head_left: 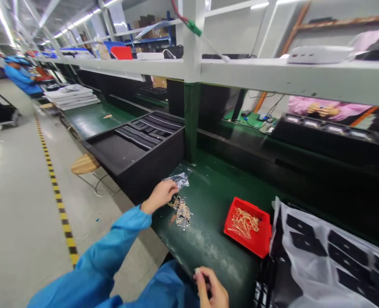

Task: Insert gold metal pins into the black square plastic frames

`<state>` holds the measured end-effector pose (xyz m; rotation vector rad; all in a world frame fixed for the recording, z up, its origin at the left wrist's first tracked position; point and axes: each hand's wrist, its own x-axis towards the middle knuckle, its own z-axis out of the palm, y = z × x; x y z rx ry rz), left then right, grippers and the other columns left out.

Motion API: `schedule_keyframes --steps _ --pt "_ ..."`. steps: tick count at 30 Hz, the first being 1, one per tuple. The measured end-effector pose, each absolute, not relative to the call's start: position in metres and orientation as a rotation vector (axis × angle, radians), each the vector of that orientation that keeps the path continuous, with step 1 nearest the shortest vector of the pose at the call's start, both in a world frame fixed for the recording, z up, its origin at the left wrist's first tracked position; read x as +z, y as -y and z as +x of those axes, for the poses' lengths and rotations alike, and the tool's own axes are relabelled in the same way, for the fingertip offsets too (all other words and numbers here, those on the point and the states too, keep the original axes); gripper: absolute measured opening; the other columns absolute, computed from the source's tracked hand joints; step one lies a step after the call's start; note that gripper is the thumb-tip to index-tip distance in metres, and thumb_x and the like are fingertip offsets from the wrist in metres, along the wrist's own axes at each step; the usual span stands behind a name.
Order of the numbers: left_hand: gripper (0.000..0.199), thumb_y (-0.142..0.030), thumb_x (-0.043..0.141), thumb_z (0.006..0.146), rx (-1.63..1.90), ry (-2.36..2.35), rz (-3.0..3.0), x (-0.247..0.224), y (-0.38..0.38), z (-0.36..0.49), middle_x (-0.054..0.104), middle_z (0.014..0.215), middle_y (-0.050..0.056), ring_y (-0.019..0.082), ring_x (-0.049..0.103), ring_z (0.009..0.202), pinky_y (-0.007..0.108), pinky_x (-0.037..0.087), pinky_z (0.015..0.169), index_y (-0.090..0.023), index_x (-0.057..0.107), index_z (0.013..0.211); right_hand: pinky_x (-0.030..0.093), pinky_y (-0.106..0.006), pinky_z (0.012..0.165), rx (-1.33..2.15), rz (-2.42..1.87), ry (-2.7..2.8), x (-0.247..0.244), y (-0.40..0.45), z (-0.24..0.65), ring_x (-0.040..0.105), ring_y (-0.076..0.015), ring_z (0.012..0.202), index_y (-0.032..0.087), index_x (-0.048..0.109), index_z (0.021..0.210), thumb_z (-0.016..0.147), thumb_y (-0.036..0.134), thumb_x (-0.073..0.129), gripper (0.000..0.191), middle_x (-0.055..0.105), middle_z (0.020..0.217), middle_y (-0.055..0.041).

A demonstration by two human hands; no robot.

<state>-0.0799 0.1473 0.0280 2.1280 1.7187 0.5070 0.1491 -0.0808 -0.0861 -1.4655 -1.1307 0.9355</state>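
Left hand (159, 196) pinches a clear bag (180, 179) by tangled strands (182, 212); right hand (210, 287) pinches a pale bit (196, 270) near a red tray (262, 239).

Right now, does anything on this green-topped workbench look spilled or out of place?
Yes. A loose clump of thin tan strips mixed with clear plastic lies straight on the green workbench beside the left hand. Similar strips sit inside the red plastic tray, so the clump looks spilled.

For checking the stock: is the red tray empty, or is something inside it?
Not empty: the red tray holds a loose pile of thin tan strips on its floor.
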Motion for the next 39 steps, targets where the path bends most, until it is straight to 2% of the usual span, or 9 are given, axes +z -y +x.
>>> schedule_keyframes --steps 3,6,10,14,16,19,25,31,39 --pt "0.013 -0.016 0.06 0.098 0.566 -1.762 2.084 0.005 -0.095 -0.084 0.071 0.094 0.005 0.02 0.066 0.096 0.033 0.054 0.09 -0.018 0.068 0.088 0.046 -0.019 0.04 0.957 -1.487 1.139 -0.082 0.076 0.15 0.059 -0.0124 0.044 0.023 0.079 0.079 0.084 0.071 0.066 0.05 0.075 0.066 -0.0032" --pt "0.016 -0.011 0.053 0.098 0.636 -1.841 2.047 -0.008 -0.084 -0.079 0.069 0.103 0.007 0.023 0.062 0.102 0.037 0.051 0.092 -0.02 0.065 0.095 0.041 -0.019 0.035 0.963 -1.519 1.159 -0.077 0.074 0.151 0.051 -0.0101 0.038 0.024 0.08 0.08 0.082 0.074 0.067 0.052 0.074 0.065 -0.0021" --pt "0.02 -0.009 0.05 0.098 0.595 -1.742 2.127 -0.003 -0.105 -0.084 0.065 0.113 0.009 0.025 0.057 0.109 0.039 0.048 0.097 -0.022 0.064 0.105 0.047 -0.02 0.038 0.964 -1.535 1.149 -0.074 0.076 0.153 0.057 -0.0126 0.042 0.023 0.08 0.08 0.081 0.075 0.067 0.053 0.075 0.068 -0.0037" --pt "0.01 -0.012 0.061 0.094 0.451 -1.465 2.247 0.005 -0.132 -0.097 0.065 0.108 0.007 0.023 0.058 0.105 0.035 0.048 0.096 -0.021 0.066 0.095 0.047 -0.019 0.038 0.97 -1.544 1.125 -0.074 0.077 0.153 0.062 -0.0142 0.046 0.023 0.08 0.081 0.08 0.076 0.068 0.054 0.075 0.069 -0.0046" --pt "0.005 -0.017 0.064 0.095 0.4 -1.371 2.272 0.005 -0.141 -0.101 0.066 0.105 0.006 0.022 0.06 0.103 0.038 0.05 0.095 -0.017 0.066 0.091 0.048 -0.019 0.039 0.973 -1.538 1.123 -0.074 0.076 0.154 0.063 -0.014 0.046 0.023 0.08 0.081 0.08 0.074 0.069 0.053 0.077 0.071 -0.0051" --pt "0.015 -0.029 0.064 0.1 0.359 -1.289 2.266 0.003 -0.148 -0.106 0.068 0.104 0.006 0.02 0.065 0.098 0.04 0.055 0.09 -0.015 0.067 0.097 0.048 -0.019 0.041 0.984 -1.547 1.122 -0.074 0.074 0.155 0.063 -0.0134 0.046 0.023 0.08 0.082 0.08 0.073 0.07 0.051 0.078 0.074 -0.0053" --pt "0.021 -0.034 0.063 0.102 0.412 -1.282 2.149 0.001 -0.146 -0.112 0.071 0.108 0.007 0.02 0.069 0.097 0.041 0.059 0.089 -0.015 0.068 0.11 0.048 -0.021 0.041 1.011 -1.611 1.104 -0.074 0.074 0.155 0.059 -0.0129 0.044 0.022 0.078 0.084 0.077 0.078 0.068 0.057 0.077 0.073 -0.0046" --pt "0.023 -0.036 0.063 0.102 0.578 -1.455 1.898 0.0 -0.142 -0.114 0.071 0.115 0.008 0.022 0.069 0.104 0.044 0.058 0.094 -0.016 0.069 0.111 0.05 -0.022 0.047 1.195 -1.584 1.0 -0.06 0.069 0.153 0.068 -0.0174 0.06 0.021 0.077 0.087 0.074 0.078 0.071 0.059 0.076 0.074 -0.005" --pt "0.024 -0.035 0.065 0.101 0.681 -1.389 1.484 -0.012 -0.14 -0.114 0.07 0.096 0.003 0.014 0.068 0.075 0.029 0.06 0.067 -0.013 0.067 0.109 0.054 -0.026 0.058 1.485 -1.5 0.991 -0.047 0.052 0.154 0.069 -0.02 0.068 0.018 0.078 0.084 0.067 0.08 0.077 0.064 0.077 0.079 -0.0091"
